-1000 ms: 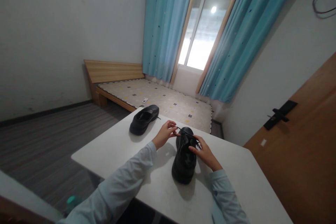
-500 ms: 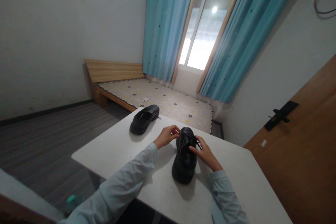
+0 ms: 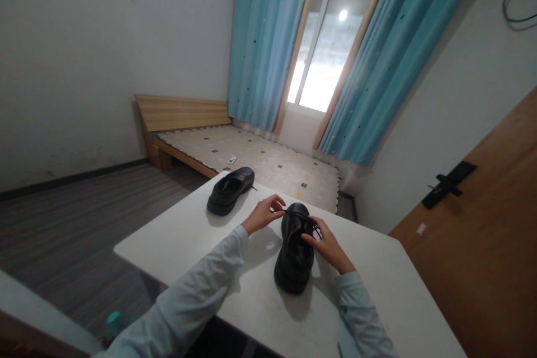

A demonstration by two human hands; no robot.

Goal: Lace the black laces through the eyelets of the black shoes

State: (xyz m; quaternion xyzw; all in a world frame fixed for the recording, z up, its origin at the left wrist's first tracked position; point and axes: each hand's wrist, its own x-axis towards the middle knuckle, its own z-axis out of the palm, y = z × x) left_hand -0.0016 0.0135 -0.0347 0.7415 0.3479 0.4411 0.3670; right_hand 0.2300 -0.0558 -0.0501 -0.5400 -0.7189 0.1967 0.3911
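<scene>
Bedroom with grey walls, blue curtains (image 3: 390,61) and a low wooden bed (image 3: 235,151); two black shoes are set on a white table (image 3: 377,291).

Behind the table a brown door (image 3: 482,224) is seen at right. One black lace-up shoe (image 3: 295,254) is stood at the table's middle, toe toward the camera; a second black shoe (image 3: 230,190) is laid well apart at the far left edge. The left hand (image 3: 263,213) is pinched shut on a black shoelace (image 3: 289,212), drawn taut from the near shoe's opening. The right hand (image 3: 327,245) is rested against that shoe's right side, fingertips closed on the laces there.
</scene>
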